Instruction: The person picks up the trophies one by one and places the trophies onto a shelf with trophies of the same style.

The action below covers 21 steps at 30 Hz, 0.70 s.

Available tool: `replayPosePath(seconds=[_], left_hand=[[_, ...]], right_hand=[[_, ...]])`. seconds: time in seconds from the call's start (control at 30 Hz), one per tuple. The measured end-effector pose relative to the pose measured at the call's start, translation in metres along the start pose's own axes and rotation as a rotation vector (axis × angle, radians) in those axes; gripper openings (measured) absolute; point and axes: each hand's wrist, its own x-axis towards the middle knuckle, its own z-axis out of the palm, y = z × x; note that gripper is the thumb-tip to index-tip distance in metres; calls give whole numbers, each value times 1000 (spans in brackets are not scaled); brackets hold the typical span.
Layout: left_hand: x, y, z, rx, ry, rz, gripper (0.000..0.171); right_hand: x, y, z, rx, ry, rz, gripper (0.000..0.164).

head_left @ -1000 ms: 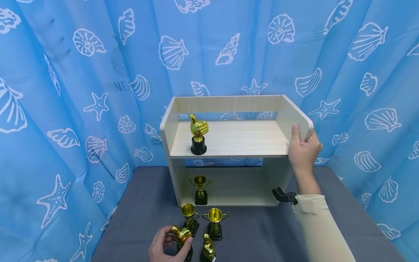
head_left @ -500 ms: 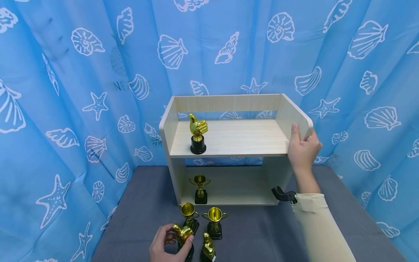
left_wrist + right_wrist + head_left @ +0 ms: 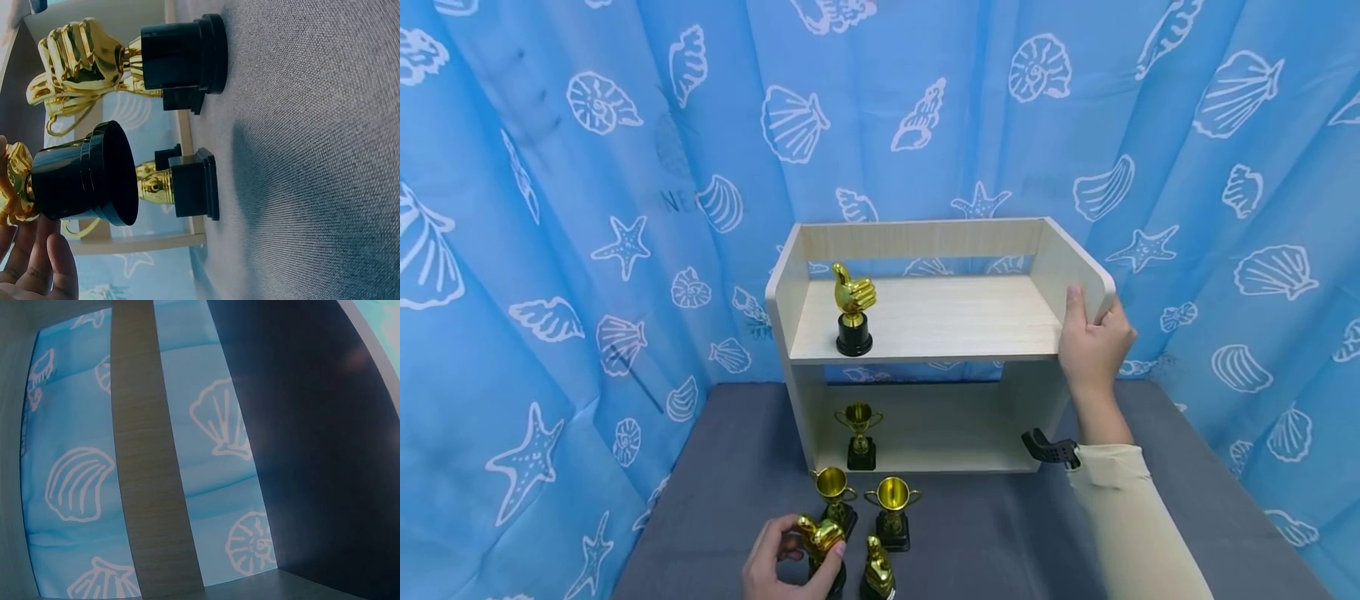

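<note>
In the head view my left hand pinches a gold thumbs-up trophy at its gold top, near the bottom edge. The left wrist view shows its round black base tilted and raised over the cloth, its underside facing the camera. My right hand grips the right side panel of a pale wooden two-tier shelf, thumb on the inner face. Another thumbs-up trophy stands on the cloth to the right of the held one. Two gold cup trophies stand just beyond, before the shelf.
On the upper tier, at left, stands a thumbs-up trophy; below it, a small cup trophy stands on the lower tier. Grey cloth covers the table. A blue shell-print curtain hangs behind and at both sides.
</note>
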Motion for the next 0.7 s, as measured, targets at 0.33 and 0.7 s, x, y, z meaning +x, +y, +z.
replayPosePath(seconds=[0.33,0.7], left_hand=[[-2,8,-4,-28,30,-5,46],[0,14,-5,-28,52,2,46]], right_hand=[[-3,2,-1,-1,-8,-16,45],[0,1,-2,8,-5,-22,45]])
